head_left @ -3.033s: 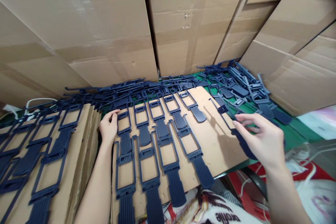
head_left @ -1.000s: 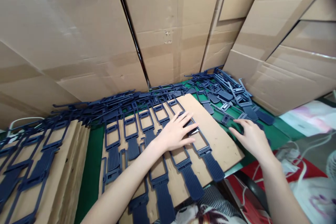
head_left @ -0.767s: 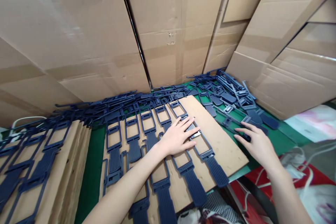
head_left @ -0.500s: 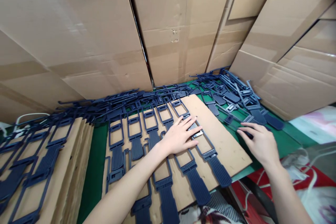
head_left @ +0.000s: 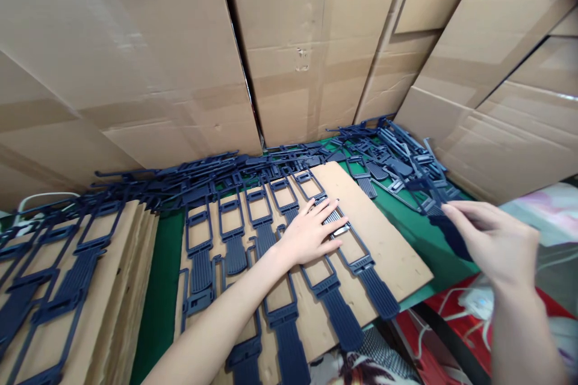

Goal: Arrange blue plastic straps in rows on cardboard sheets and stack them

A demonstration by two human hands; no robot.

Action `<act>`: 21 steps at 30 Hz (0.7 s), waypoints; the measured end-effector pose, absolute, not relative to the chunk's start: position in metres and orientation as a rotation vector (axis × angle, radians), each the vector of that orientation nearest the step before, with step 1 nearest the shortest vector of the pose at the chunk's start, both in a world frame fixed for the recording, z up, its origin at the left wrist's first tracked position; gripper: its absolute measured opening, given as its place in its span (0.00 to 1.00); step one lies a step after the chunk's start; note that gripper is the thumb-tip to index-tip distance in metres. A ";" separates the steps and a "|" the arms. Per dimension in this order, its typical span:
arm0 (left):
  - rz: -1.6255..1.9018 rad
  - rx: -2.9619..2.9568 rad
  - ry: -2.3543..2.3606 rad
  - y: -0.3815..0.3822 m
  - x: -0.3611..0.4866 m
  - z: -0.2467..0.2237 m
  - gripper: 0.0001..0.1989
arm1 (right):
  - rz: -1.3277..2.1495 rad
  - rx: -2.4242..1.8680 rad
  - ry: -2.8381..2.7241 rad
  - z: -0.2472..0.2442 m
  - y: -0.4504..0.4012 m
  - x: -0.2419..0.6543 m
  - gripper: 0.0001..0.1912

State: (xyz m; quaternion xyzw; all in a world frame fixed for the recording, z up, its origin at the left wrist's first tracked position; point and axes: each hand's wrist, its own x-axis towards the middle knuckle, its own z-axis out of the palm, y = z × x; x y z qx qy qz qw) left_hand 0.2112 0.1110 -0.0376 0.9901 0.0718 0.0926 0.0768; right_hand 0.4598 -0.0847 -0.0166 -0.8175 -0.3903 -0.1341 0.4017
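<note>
My left hand (head_left: 309, 233) lies with fingers spread on the dark blue plastic frames that sit in rows on a brown board (head_left: 383, 234). Under its fingers is part of a frame (head_left: 371, 283) with a ribbed tab pointing towards me. My right hand (head_left: 501, 240) pinches a dark blue plastic frame piece (head_left: 445, 225), raised off the green table to the right of the board and blurred by motion. Beside the left forearm, more ribbed frames (head_left: 338, 316) lie side by side on the board.
A pile of loose plastic frames (head_left: 392, 159) runs along the back of the green table (head_left: 158, 264). Stacked boards (head_left: 121, 277) bearing similar frames stand at left. Tall cardboard boxes (head_left: 311, 42) wall off the back and right. Bags and red material (head_left: 465, 319) lie at lower right.
My right hand has lifted a plastic frame from the pile's near edge and moved right towards me with it. The left hand stays in place.
</note>
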 end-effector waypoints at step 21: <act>0.284 2.981 0.192 0.110 0.204 -0.031 0.24 | 0.029 -2.106 -1.638 -0.030 -0.002 0.417 0.17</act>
